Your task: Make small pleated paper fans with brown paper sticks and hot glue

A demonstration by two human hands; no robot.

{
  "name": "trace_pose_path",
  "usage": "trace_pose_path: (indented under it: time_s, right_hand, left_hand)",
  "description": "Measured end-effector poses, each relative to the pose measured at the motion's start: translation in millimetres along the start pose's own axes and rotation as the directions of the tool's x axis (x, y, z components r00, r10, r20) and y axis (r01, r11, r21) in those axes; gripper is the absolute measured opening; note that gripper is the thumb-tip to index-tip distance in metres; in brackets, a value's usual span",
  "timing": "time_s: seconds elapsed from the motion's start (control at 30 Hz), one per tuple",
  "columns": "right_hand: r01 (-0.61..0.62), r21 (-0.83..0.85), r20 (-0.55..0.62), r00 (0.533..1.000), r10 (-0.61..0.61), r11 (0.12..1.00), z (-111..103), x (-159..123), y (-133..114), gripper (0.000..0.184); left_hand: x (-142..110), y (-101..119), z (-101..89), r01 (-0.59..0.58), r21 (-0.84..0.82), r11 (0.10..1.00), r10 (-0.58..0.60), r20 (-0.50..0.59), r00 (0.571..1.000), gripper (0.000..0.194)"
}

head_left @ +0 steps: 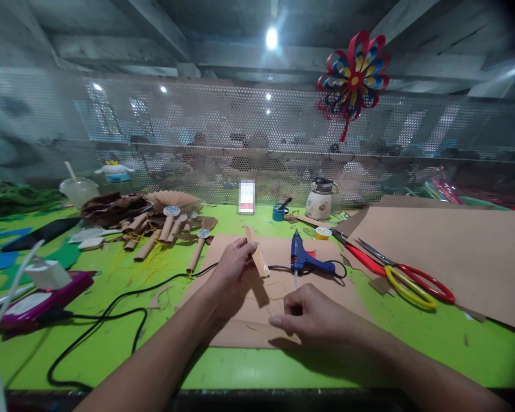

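Observation:
My left hand (232,263) pinches a narrow strip of brown paper (260,258) between thumb and fingers, holding it tilted above the work sheet. To its right, my right hand (313,313) is lower and closer to me, with thumb and forefinger pressed together. Whatever they grip is too thin or hidden to make out; fine yellowish strands show nearby. Under both hands lies a brown paper sheet (240,337). A blue glue gun (299,254) rests on that sheet beyond my right hand, a clear glue stick projecting from its rear.
Scissors (405,277) with red and yellow handles lie at right beside large brown sheets (450,246). Several brown paper fans (171,214) are piled at left. A black cable (111,303) crosses to a purple power strip (47,303). A bottle (319,200) and phone (246,197) stand behind.

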State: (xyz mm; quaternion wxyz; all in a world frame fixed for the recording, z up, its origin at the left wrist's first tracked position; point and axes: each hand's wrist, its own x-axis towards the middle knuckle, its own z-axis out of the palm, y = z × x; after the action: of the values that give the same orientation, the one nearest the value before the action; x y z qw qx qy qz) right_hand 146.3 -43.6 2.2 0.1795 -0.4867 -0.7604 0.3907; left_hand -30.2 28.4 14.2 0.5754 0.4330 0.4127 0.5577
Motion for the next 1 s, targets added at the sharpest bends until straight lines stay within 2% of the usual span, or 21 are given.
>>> trace_pose_path:
  time_s: [0.07,0.13,0.23,0.33,0.4,0.47,0.6,0.67,0.77,0.83,1.0]
  right_hand:
    - [0.033,-0.114,-0.118,0.992,-0.047,0.993,-5,-1,0,0.036]
    - [0.083,-0.196,-0.266,0.954,-0.135,0.977,-9,-2,-1,0.031]
    - [0.221,-0.28,-0.453,0.827,-0.332,0.934,-10,-3,-1,0.018]
    - [0.375,-0.375,-0.482,0.702,-0.524,0.848,-5,0,-1,0.014]
    - [0.413,-0.444,-0.45,0.665,-0.596,0.795,1,4,-2,0.015]
    - [0.393,-0.512,-0.427,0.655,-0.623,0.764,8,8,-3,0.013]
    - [0.265,-0.625,-0.403,0.696,-0.594,0.734,15,14,-6,0.007]
    - [0.225,-0.649,-0.42,0.691,-0.588,0.727,16,16,-6,0.011]
    - [0.232,-0.641,-0.474,0.629,-0.616,0.731,18,20,-1,0.02]
    - [0.249,-0.621,-0.499,0.606,-0.62,0.743,19,22,2,0.023]
    - [0.272,-0.474,-0.566,0.635,-0.526,0.838,17,23,7,0.018]
  left_hand:
    - [1,0,0.6,-0.009,0.003,1.0,0.009,0.017,1.0,0.018]
    - [1,-1,0.8,-0.019,0.003,1.0,0.019,0.038,0.999,0.018]
    - [0,-6,1.1,-0.043,0.005,0.999,0.042,0.055,0.998,0.019]
    - [-2,-12,3.0,-0.07,0.015,0.997,0.07,0.046,0.997,0.02]
    - [-4,-15,5.3,-0.083,0.026,0.996,0.082,0.029,0.996,0.021]
    - [-6,-18,8.0,-0.089,0.035,0.995,0.088,0.017,0.996,0.023]
    - [-7,-21,11.7,-0.1,0.046,0.994,0.1,0.007,0.995,0.027]
    - [-6,-23,12.1,-0.106,0.051,0.993,0.105,0.005,0.994,0.025]
    - [-3,-26,11.9,-0.1,0.044,0.994,0.1,0.01,0.995,0.022]
    - [-3,-26,11.9,-0.089,0.024,0.996,0.088,0.017,0.996,0.021]
    - [-4,-23,12.5,-0.037,-0.038,0.999,0.039,0.031,0.999,0.02]
